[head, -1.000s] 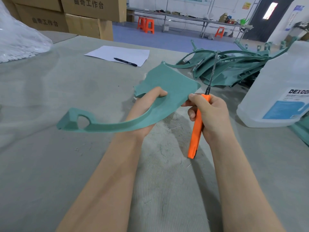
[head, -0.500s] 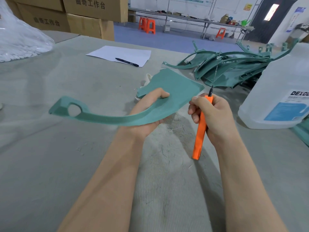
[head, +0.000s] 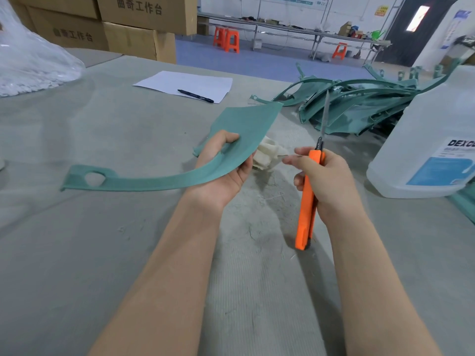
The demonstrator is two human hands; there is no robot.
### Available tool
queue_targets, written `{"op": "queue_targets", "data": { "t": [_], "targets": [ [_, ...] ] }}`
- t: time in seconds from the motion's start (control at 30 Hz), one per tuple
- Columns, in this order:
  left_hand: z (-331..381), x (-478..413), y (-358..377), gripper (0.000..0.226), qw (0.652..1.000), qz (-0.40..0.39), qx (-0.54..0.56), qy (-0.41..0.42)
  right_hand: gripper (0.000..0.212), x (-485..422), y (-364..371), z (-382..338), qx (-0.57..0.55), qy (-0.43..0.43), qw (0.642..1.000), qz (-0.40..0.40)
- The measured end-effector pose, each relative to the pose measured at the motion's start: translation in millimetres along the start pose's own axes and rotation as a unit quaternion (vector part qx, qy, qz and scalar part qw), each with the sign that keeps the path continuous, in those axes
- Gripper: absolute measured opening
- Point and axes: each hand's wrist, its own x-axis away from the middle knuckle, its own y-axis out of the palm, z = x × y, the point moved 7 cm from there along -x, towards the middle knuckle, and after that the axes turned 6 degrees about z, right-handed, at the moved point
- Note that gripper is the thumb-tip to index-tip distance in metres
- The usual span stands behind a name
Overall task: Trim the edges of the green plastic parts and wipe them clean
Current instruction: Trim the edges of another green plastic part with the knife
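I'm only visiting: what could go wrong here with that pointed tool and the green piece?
1. The right hand grips the tool, its thin blade bare, close to the bare left hand; a slip could cut fingers.
2. The left hand holds the green part near its wide end only, so the long arm sticks out unsupported and might flex during trimming.
3. The jug stands near the right arm and might get knocked.

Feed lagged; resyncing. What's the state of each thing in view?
left hand: grips the green part
green part: held above the table, apart from the orange-handled tool
right hand: holds the orange-handled tool, tip up
white cloth: crumpled on the table
pile of green parts: heaped on the table
jug: upright, cap out of view
pen: lying on the paper
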Motion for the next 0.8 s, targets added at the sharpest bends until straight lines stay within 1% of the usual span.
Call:
{"op": "queue_targets", "data": {
  "t": [0.07,0.17,0.23,0.3,0.4,0.47,0.6,0.8],
  "targets": [
    [-1.0,-0.6,0.0,0.008,1.0,-0.002,-0.001,-0.006,0.024,0.9,4.9,1.8,0.011,-0.002,1.0,-0.019],
    [-2.0,-0.3,-0.2,0.009,1.0,-0.003,0.001,-0.013,0.02,2.9,9.1,-1.7,0.058,-0.042,0.997,-0.015],
    [-3.0,0.4,0.1,0.01,1.0,-0.003,-0.001,-0.016,0.034,5.0,10.7,-5.3,0.064,-0.069,0.996,0.01],
    [-4.3,1.0,0.5,0.009,1.0,-0.002,-0.005,-0.019,0.048,7.1,8.4,-11.5,0.092,-0.112,0.988,0.054],
    [-6.8,1.5,1.1,0.008,0.999,-0.003,-0.01,-0.037,0.058,9.4,3.4,-17.3,0.151,-0.167,0.968,0.11],
    [-9.0,2.6,1.9,0.008,0.998,-0.007,-0.013,-0.054,0.06,8.3,2.3,-16.5,0.165,-0.174,0.964,0.118],
    [-12.7,4.7,3.6,0.009,0.997,-0.014,-0.012,-0.076,0.059,9.7,7.0,-16.4,0.199,-0.189,0.956,0.1],
    [-12.6,5.5,7.3,0.011,0.994,-0.031,0.053,-0.091,0.054,17.7,21.1,-18.0,0.172,-0.216,0.959,0.063]
  ]
}}
